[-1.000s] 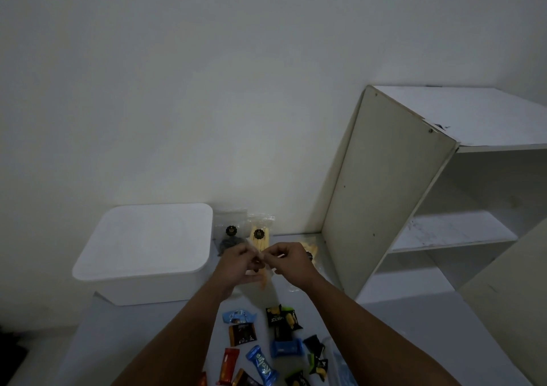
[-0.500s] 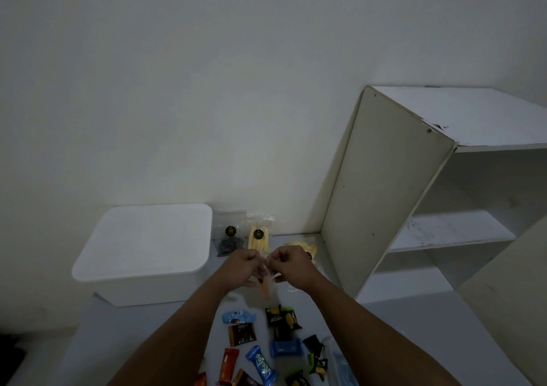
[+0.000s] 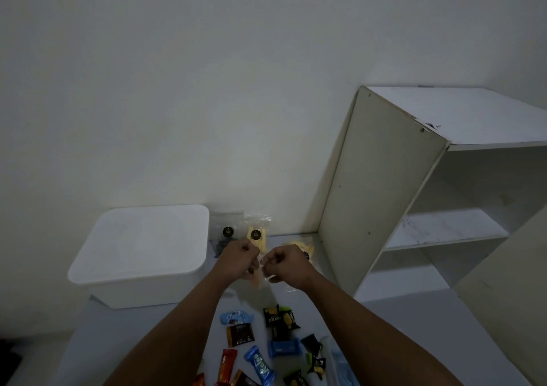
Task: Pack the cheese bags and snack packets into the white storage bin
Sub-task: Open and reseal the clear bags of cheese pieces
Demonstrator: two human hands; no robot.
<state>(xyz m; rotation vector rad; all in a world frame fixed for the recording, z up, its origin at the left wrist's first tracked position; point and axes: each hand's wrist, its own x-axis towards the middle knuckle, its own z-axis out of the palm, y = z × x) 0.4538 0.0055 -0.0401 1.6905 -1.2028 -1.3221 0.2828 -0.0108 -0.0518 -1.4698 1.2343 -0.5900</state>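
White plastic storage bin [image 3: 139, 255], lidded, at the surface's left rear. Just right, left hand [image 3: 238, 260] and right hand [image 3: 285, 264] pinch a clear bag of yellow cheese sticks [image 3: 257, 279] between them. Colourful snack packets [image 3: 278, 347] scattered nearer. White open shelf unit [image 3: 414, 196] far right.

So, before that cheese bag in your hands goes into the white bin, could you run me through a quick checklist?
1. Grip: left hand and right hand both pinch the clear cheese bag at its top. Ok.
2. Bag sealed: hidden by the fingers. Cannot tell.
3. White storage bin open to receive: a lid covers it. Not ok.
4. Path to the bin: it stands just left of the hands, nothing between. Ok.
5. Remaining items: two bags against the wall and snack packets on the table are unpacked. Not ok.
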